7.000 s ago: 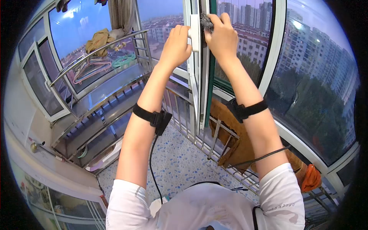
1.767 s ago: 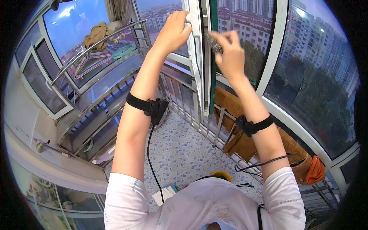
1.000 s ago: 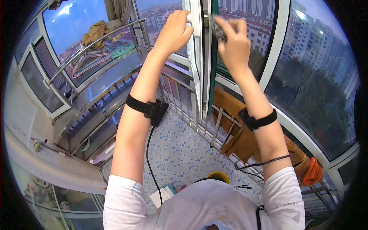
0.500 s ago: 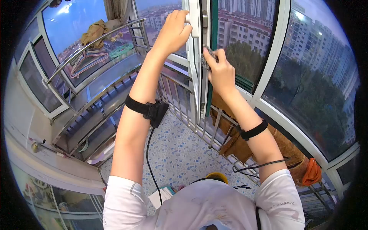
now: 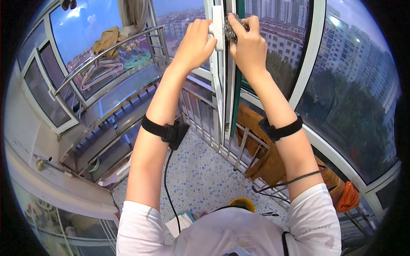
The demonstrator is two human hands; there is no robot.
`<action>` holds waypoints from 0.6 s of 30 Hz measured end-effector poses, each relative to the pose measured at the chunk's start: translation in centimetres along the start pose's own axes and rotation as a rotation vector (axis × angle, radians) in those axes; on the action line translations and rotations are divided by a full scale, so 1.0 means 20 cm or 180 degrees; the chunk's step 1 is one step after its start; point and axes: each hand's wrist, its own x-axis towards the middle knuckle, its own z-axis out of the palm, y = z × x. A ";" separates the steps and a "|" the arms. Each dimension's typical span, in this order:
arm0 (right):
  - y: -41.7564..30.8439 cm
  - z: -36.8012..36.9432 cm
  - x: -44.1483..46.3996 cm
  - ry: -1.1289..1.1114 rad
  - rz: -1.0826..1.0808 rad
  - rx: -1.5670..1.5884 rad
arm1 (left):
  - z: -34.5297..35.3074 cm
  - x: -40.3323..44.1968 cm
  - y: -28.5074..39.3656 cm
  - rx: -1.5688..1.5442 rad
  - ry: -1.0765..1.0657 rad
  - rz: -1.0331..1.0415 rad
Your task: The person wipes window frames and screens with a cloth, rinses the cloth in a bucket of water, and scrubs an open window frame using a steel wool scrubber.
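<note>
An open window sash [image 5: 217, 91] with a white frame stands nearly edge-on in front of me. My left hand [image 5: 194, 47] is closed around the white window handle [image 5: 218, 30], its fingers partly hidden behind it. On the other side of the sash, my right hand [image 5: 250, 49] grips a dark silvery steel wool scourer [image 5: 232, 29]. The scourer is against the sash's edge, near the height of the handle. Black straps with cables circle both my forearms.
Metal railings [image 5: 198, 104] run below the window. Clothes hangers [image 5: 102, 72] hang from a rail at the left. A yellow bucket [image 5: 243, 204] stands on the speckled floor [image 5: 200, 170]. Brown cloth [image 5: 271, 164] and an orange cloth [image 5: 348, 196] lie at the right.
My right hand has moved up along the sash's edge with the scourer, from below the handle to about its height. My left hand stays on the handle; the view has shifted slightly.
</note>
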 end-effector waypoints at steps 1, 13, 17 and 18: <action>0.00 0.00 -0.05 -0.0037 0.0014 0.0019 | 0.00 -0.01 -0.01 -0.0002 -0.0021 -0.0038; -0.01 -0.20 -0.30 -0.0814 0.0311 0.0211 | 0.01 0.02 -0.06 0.0062 -0.0155 -0.0003; 0.03 -0.16 -0.21 -0.0556 0.0086 0.0155 | 0.02 0.02 -0.06 0.0079 -0.0091 0.0045; 0.04 -0.15 -0.20 -0.0605 0.0182 0.0196 | 0.01 0.02 -0.05 0.0092 -0.0092 0.0046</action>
